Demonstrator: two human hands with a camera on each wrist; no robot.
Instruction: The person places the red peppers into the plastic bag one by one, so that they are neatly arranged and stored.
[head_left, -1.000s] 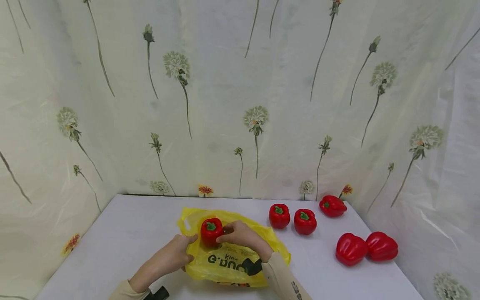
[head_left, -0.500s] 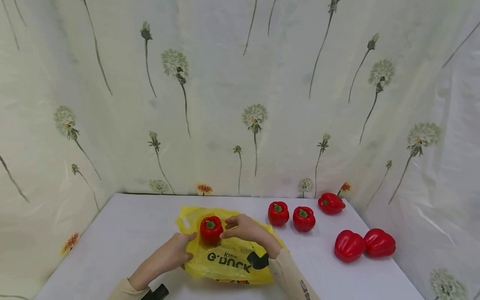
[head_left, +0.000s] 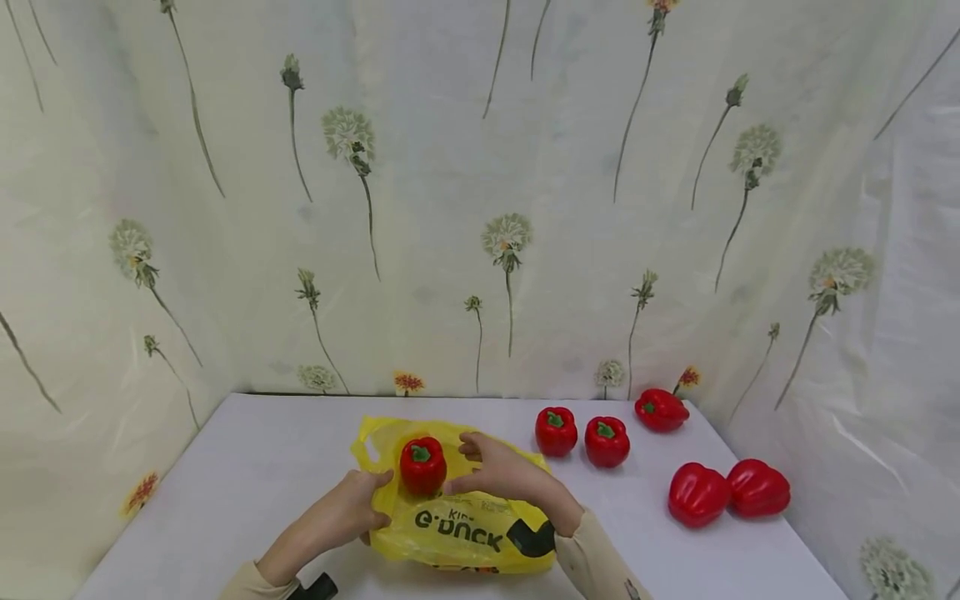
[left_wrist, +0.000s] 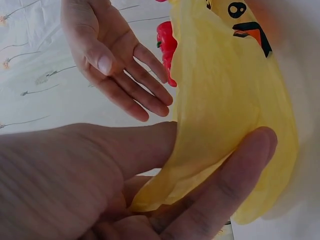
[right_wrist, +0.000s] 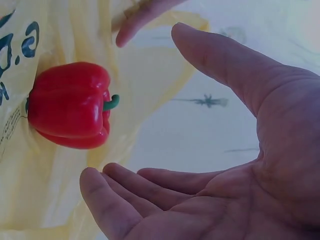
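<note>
1. A red bell pepper [head_left: 423, 467] stands upright, green stem up, at the far left part of a yellow plastic bag, near its handle opening; whether it sits inside the bag's mouth or on top of the film cannot be told.
2. The yellow plastic bag [head_left: 461, 512] lies spread and crumpled, dark lettering that includes "DUCK" across its face; the left wrist view catches a cartoon eye and an orange beak.
3. At the bag's left edge, a person's left hand [head_left: 348, 504] has its grip clamped on the film, the edge caught between thumb and fingers.
4. Over the bag's right part, the right hand [head_left: 506, 471] holds nothing, its grip apart, thumb and gently bent fingers spread toward the pepper with a gap between, as the right wrist view shows.
5. Just right of the bag's far edge stand two upright peppers [head_left: 556, 432], stems up, near each other; farther right and back, a third pepper [head_left: 662, 410] lies on its side.
6. Well to the bag's right, a pair of peppers [head_left: 698, 495] lies side by side, apparently touching.
7. Beneath the bag spreads a white table [head_left: 285, 450]; behind it hangs a pale dandelion-print cloth [head_left: 427, 167].
8. Beige sleeves [head_left: 596, 554] reach in from the bag's near side, a black device [head_left: 530, 537] at each wrist.
</note>
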